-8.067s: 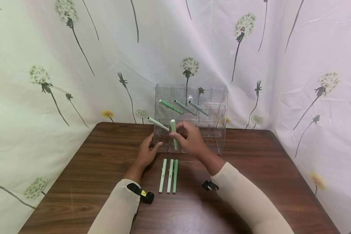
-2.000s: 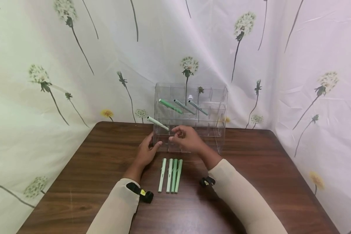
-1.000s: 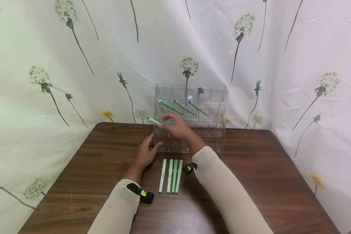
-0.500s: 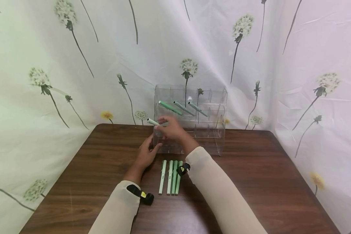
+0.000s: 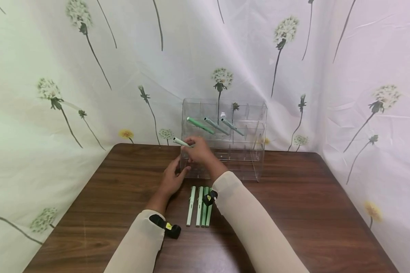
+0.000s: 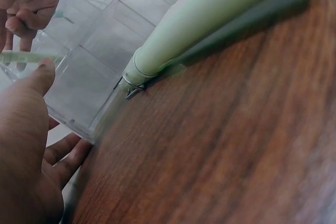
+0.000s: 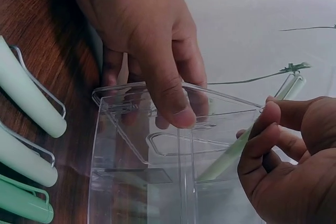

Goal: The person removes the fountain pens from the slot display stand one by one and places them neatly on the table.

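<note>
A clear tiered pen rack stands at the back of the table. My left hand grips its left side, the thumb in front and the other fingers around the side panel, as the right wrist view shows. A pale green pen leans in the rack's lower left compartment, its end sticking out up and to the left. My right hand pinches this pen between thumb and fingers; the right wrist view shows its lower part still inside the clear compartment.
Higher in the rack lean a bright green pen and two grey-green pens. Several pale and mid-green pens lie side by side before the rack, partly under the right wrist's camera. A flowered cloth hangs behind the brown table.
Earlier my right hand held a pale green pen, which then lay with the others on the table. It has since moved up and left to the leaning pen. The left hand stayed put.
</note>
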`<state>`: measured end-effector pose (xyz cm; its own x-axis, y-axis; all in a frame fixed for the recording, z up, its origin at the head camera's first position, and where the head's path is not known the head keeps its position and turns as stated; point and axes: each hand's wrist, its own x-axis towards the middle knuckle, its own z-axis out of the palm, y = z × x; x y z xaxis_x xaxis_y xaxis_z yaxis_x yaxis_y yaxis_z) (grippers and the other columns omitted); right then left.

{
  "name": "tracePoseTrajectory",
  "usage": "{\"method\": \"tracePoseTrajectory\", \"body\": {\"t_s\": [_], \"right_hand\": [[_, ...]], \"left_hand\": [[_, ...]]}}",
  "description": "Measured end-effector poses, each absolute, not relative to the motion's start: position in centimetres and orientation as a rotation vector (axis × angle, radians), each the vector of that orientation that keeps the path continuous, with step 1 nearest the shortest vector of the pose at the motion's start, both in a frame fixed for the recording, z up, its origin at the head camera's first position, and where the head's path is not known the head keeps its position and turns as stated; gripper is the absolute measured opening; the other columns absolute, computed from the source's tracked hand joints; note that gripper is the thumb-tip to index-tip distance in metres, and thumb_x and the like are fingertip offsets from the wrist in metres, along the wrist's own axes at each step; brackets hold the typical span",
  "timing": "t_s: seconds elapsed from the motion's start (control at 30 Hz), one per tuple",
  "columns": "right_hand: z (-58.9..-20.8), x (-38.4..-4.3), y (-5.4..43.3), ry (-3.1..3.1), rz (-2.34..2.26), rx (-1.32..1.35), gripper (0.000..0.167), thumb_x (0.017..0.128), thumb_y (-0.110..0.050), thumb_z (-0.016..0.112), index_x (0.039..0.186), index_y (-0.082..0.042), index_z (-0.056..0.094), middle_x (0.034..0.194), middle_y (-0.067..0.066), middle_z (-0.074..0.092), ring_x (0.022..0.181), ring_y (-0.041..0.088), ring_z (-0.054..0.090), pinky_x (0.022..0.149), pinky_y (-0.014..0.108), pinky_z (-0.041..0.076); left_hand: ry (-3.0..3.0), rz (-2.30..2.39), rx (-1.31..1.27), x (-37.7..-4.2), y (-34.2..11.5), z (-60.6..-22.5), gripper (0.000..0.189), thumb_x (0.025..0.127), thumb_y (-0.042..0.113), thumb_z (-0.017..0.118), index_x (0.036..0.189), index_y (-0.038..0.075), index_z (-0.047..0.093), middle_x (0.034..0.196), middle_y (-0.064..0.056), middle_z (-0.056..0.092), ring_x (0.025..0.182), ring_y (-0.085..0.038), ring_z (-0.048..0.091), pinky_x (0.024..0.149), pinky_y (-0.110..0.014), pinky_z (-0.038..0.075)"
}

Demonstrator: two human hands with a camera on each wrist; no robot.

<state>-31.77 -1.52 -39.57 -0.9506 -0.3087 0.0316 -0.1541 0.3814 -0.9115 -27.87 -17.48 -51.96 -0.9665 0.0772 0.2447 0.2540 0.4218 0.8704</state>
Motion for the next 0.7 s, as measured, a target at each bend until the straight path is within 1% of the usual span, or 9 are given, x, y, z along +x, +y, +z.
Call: {"method": "tracePoseTrajectory", "body": {"t_s": [0.07, 0.1, 0.17, 0.3, 0.37, 0.47, 0.57, 0.7], "right_hand": [[-39.63, -31.77, -1.57, 2.494, -1.623, -0.423, 0.027, 0.109, -0.011, 0.069, 0.134, -0.003, 0.070, 0.139, 0.021, 0.064, 0.056, 0.016, 0.058, 0.061, 0.039, 0.058], [-39.67, -31.79, -1.59, 2.499, -1.623, -0.425, 0.026, 0.109, -0.011, 0.069, 0.133, -0.003, 0.070, 0.138, 0.021, 0.064, 0.055, 0.015, 0.058, 0.061, 0.039, 0.059], [-39.75, -31.81, -1.64, 2.507, -1.626, -0.432, 0.025, 0.108, -0.011, 0.070, 0.131, -0.002, 0.071, 0.137, 0.021, 0.065, 0.055, 0.015, 0.058, 0.059, 0.035, 0.058], [-39.86, -31.80, -1.64, 2.536, -1.621, -0.436, 0.021, 0.108, -0.012, 0.070, 0.126, -0.002, 0.073, 0.136, 0.019, 0.067, 0.059, 0.018, 0.061, 0.054, 0.026, 0.053], [-39.87, -31.72, -1.60, 2.551, -1.618, -0.425, 0.020, 0.108, -0.013, 0.070, 0.125, -0.003, 0.074, 0.135, 0.018, 0.067, 0.060, 0.019, 0.061, 0.053, 0.025, 0.051], [-39.75, -31.61, -1.52, 2.563, -1.623, -0.384, 0.018, 0.108, -0.016, 0.071, 0.123, -0.006, 0.076, 0.133, 0.014, 0.069, 0.058, 0.015, 0.058, 0.052, 0.025, 0.049], [-39.56, -31.47, -1.38, 2.551, -1.667, -0.348, 0.020, 0.107, -0.017, 0.073, 0.124, -0.007, 0.078, 0.126, 0.015, 0.073, 0.053, 0.013, 0.053, 0.051, 0.026, 0.047], [-39.21, -31.19, -1.23, 2.536, -1.721, -0.337, 0.022, 0.106, -0.017, 0.075, 0.127, -0.011, 0.080, 0.114, 0.015, 0.078, 0.048, 0.012, 0.049, 0.048, 0.026, 0.045]], "left_hand": [[-2.501, -1.584, -0.290, -27.86, -17.48, -51.95, 0.070, 0.111, 0.038, 0.068, 0.172, 0.031, 0.036, 0.159, -0.019, 0.054, 0.147, -0.040, 0.057, 0.113, -0.062, 0.055], [-2.501, -1.582, -0.288, -27.84, -17.47, -51.95, 0.070, 0.111, 0.038, 0.068, 0.172, 0.031, 0.036, 0.159, -0.019, 0.054, 0.147, -0.040, 0.057, 0.113, -0.062, 0.055], [-2.502, -1.574, -0.290, -27.80, -17.45, -51.97, 0.070, 0.111, 0.037, 0.067, 0.173, 0.030, 0.036, 0.160, -0.020, 0.053, 0.147, -0.041, 0.057, 0.113, -0.062, 0.055], [-2.506, -1.563, -0.294, -27.75, -17.41, -51.96, 0.071, 0.111, 0.037, 0.067, 0.173, 0.028, 0.035, 0.160, -0.021, 0.052, 0.148, -0.041, 0.056, 0.113, -0.062, 0.055], [-2.509, -1.562, -0.289, -27.71, -17.41, -51.94, 0.071, 0.111, 0.038, 0.067, 0.173, 0.028, 0.035, 0.160, -0.021, 0.052, 0.148, -0.042, 0.056, 0.113, -0.062, 0.055], [-2.515, -1.572, -0.274, -27.63, -17.42, -51.86, 0.072, 0.110, 0.040, 0.068, 0.173, 0.029, 0.035, 0.161, -0.021, 0.052, 0.149, -0.042, 0.054, 0.114, -0.063, 0.054], [-2.529, -1.564, -0.259, -27.60, -17.42, -51.83, 0.073, 0.110, 0.041, 0.068, 0.173, 0.028, 0.034, 0.162, -0.021, 0.051, 0.151, -0.042, 0.053, 0.115, -0.063, 0.054], [-2.529, -1.557, -0.264, -27.67, -17.43, -51.83, 0.074, 0.110, 0.041, 0.068, 0.174, 0.026, 0.034, 0.161, -0.022, 0.051, 0.151, -0.042, 0.052, 0.115, -0.063, 0.053]]}}
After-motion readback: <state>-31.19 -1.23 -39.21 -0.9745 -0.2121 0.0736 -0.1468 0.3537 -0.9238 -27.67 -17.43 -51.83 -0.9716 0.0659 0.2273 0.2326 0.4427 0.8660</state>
